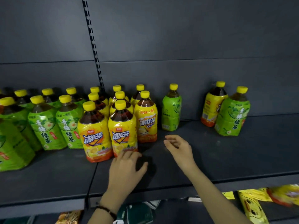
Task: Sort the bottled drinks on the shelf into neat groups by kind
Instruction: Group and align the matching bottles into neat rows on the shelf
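— Looking along the shelf (226,156), we count most of the sort as done: the green tea bottles (43,125) stand together toward the left end, and the iced tea bottles (145,117) form a yellow block just beside them, near the middle.
— And what is left loose?
— Three strays. A lone green bottle (171,113) stands near the back, just right of the yellow block. Toward the right end a yellow bottle (210,107) and another green bottle (233,117) stand close together, well apart from their kinds.
— Are we holding anything?
— No. Our left hand (127,167) lies near the front edge, its fingers (127,155) relaxed at the foot of the front iced tea bottle (123,126); we cannot tell whether they touch it. Our right hand (178,147) hovers over bare shelf, fingers loosely curled round nothing.
— So we judge both greens must go left, and the yellow one into the block.
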Motion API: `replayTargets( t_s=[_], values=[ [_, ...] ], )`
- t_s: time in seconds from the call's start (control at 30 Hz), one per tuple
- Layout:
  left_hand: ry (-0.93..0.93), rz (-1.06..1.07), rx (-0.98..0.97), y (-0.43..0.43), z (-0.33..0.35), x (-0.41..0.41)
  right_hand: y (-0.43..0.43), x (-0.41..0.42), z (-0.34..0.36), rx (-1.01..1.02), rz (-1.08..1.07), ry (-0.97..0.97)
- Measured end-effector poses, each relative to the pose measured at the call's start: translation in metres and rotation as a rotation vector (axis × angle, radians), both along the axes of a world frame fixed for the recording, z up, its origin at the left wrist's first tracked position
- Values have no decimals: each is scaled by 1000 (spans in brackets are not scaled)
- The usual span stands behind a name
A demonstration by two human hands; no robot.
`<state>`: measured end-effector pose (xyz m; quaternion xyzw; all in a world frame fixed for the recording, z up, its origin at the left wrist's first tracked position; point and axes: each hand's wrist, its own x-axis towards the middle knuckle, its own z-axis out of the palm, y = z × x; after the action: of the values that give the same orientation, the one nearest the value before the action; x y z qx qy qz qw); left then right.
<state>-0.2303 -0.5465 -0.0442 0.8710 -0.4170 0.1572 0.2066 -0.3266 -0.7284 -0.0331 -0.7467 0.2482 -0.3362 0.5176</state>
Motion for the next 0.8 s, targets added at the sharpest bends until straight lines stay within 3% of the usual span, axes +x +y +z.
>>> replayTargets(
  t_s=[0.23,0.43,0.5,0.67,0.8],
  values=[
    [48,-107,99,-100,-9,-53,-86,-69,-1,26,-178,-7],
    [55,-23,138,-128,-29,-58,-187,-116,-5,74,-388,-50],
    [64,-21,123,-128,-31,-57,-219,-121,3,88,-351,-55],
    [130,-12,149,-130,-29,-57,-271,-114,24,226,-4,-120],
    [139,5,173,-130,-28,-59,-277,-108,21,233,-1,-137]
  ],
)
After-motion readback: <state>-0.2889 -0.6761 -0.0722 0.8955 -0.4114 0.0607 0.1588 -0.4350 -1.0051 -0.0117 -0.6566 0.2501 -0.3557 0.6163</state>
